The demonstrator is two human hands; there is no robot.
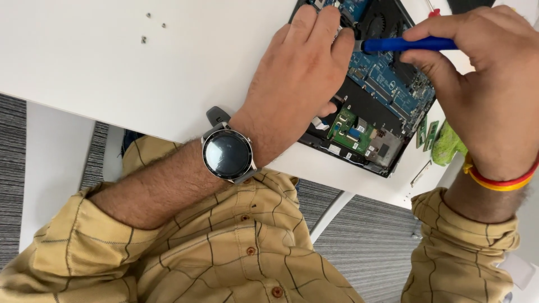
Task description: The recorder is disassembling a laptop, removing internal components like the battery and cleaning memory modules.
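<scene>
Tool: We find a blue-handled screwdriver with a slim metal shaft (407, 44) lying almost level above the board, its tip aimed at the left fingertips; we judge this low angle lets the tip reach a fastener near the fan.
Right hand: The right hand (488, 90) is clamped on the blue handle, thumb below and fingers above, a light grip that we judge suits turning rather than pushing.
Left hand: The left hand (300, 78) rests palm-down on the machine, fingers together and pressed flat at the tool tip. We cannot tell whether anything is pinched beneath them; the placement looks meant to steady the case and guide the tip.
Work piece: An opened black laptop base with a blue circuit board, a dark round fan and a small green daughter board (373, 101) lies at the far right of the table, its near corner close to the edge, within reach of both hands.
Surface: We note a white flat-topped table (140, 78) carrying the laptop.
Loose parts: Three tiny dark screws (147, 27) sit well apart from the work, at far left, apparently parked clear of the hands.
Nearby: A crumpled lime-green cloth (446, 145) lies just beside the laptop's right side.
Worn items: A round black-faced wristwatch on a grey strap (227, 154) on the left wrist; red and yellow thread bands (499, 180) on the right.
</scene>
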